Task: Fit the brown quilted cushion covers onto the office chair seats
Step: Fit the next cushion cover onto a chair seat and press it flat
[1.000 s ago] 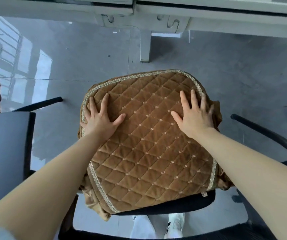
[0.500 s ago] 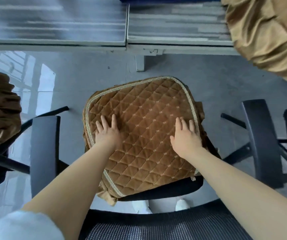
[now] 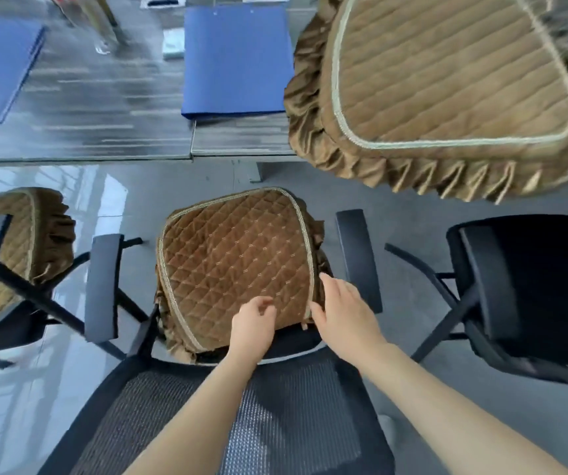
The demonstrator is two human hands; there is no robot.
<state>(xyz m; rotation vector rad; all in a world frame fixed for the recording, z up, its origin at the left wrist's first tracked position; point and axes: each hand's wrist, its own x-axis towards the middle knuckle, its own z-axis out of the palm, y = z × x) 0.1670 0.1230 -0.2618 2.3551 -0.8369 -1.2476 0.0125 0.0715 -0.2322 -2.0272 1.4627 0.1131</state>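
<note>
— Right, what is being held at the near edge of the chair?

— A brown quilted cover (image 3: 238, 258) is laid over the seat of the middle chair (image 3: 258, 416), directly ahead of both hands. Its near right corner is touched by the right hand (image 3: 344, 313), whose fingers are stretched along the pale piped edge, with the thumb at the corner. The left hand (image 3: 251, 325) is set just beside it on the near edge of the quilting, fingers curled loosely; whether any cloth is actually pinched there cannot be told.

— And are the hands joined?

— No, they are kept close but apart, with a narrow strip of cover seen between them. The frill of the cover is bunched below the left hand, and dark seat is seen under both hands.

— What is found to either side?

— A padded armrest (image 3: 102, 286) is seen well to the left of the left hand, and another armrest (image 3: 358, 258) just beyond the right hand. Further left, a second chair with a brown cover (image 3: 18, 241) is seen. Far right of the right hand, a bare black chair (image 3: 529, 286) is placed.

— Anything beyond the hands?

— Another cover (image 3: 447, 84), ribbed and frilled, is draped over the desk edge (image 3: 104, 132), up and right of the right hand. Blue pads (image 3: 238, 60) are laid on the desk.
</note>
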